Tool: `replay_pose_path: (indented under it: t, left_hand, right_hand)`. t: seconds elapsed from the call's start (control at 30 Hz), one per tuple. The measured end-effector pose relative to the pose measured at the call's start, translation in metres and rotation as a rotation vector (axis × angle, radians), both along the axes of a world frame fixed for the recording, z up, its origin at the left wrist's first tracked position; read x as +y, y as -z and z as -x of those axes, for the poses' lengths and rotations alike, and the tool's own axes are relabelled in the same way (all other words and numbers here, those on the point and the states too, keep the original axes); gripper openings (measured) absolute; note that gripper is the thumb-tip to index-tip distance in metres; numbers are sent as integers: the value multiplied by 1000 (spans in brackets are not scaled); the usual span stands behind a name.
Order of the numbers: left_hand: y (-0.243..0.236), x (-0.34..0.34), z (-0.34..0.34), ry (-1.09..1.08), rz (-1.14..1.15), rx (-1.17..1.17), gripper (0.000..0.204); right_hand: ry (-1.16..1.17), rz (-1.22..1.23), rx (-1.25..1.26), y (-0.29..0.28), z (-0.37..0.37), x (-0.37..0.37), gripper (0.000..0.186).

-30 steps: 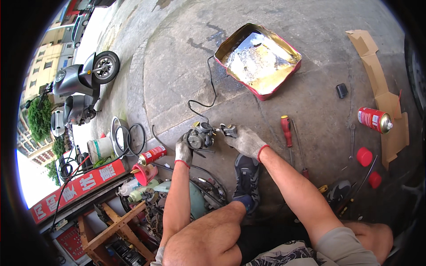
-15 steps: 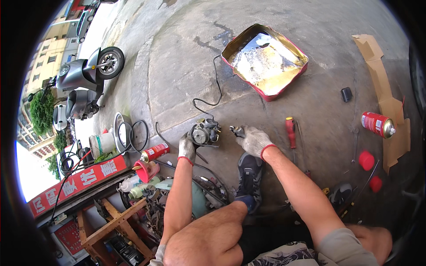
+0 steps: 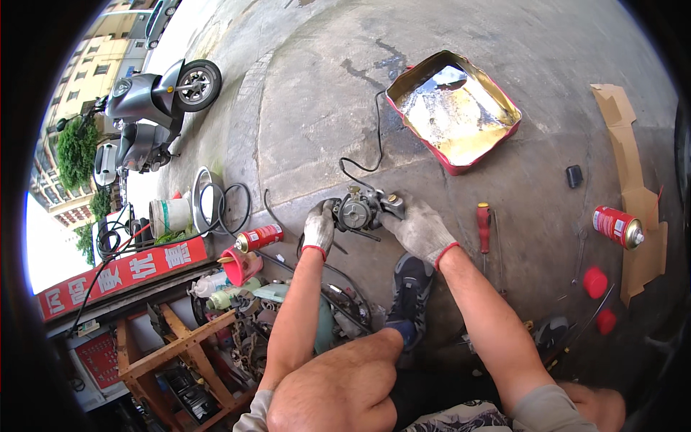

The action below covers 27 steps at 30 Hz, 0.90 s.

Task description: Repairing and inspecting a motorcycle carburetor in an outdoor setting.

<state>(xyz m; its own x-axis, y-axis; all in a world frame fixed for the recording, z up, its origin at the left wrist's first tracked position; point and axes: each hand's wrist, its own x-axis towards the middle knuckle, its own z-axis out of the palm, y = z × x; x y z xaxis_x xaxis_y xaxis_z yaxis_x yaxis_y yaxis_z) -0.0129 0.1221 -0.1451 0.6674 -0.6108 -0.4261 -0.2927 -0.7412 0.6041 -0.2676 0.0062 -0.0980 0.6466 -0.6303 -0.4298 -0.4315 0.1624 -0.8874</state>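
Note:
A carburetor [image 3: 355, 213], dark metal with a round silver cover, is held off the ground in front of me. My left hand [image 3: 319, 225], in a pale work glove with a red cuff, is closed round its left side. At its right side my right hand [image 3: 421, 229], gloved alike, grips a small dark part with a metal end [image 3: 391, 204]. That part meets or nearly meets the carburetor; contact cannot be told. A thin black cable or hose [image 3: 380, 137] runs from the carburetor area toward the shallow metal pan [image 3: 461, 171], which contains liquid.
Right of my hands lie a red-handled screwdriver [image 3: 484, 219], a wrench [image 3: 579, 255], a red spray can [image 3: 617, 227] and a flattened cardboard strip [image 3: 637, 194]. Leftward are another spray can [image 3: 259, 237], a pink cup [image 3: 241, 266], a bucket [image 3: 171, 216] and a parked scooter [image 3: 144, 108].
My right hand has brought the small dark part leftward to the carburetor's right side, closing the gap. My left hand still holds the carburetor. The whole view has shifted slightly.

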Motion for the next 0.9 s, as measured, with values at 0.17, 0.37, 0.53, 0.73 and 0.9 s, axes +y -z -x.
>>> replay_pose_path:
  t: [0.17,0.37,0.53,0.73,0.9]
  left_hand:
    - [-29,-13,17,108,-189,-221,45]
    - [-25,-25,24,161,-213,-226,52]
    - [14,3,-3,-193,-21,155,42]
    - [34,22,-4,-457,101,414,33]
    - [38,25,16,-605,145,696,38]
  right_hand:
    - [-125,76,86,-14,3,-3,54]
    - [-33,30,33,9,13,4,56]
    - [-37,68,28,3,18,13,46]
    - [38,107,145,28,28,26,46]
    - [2,134,269,35,47,32,49]
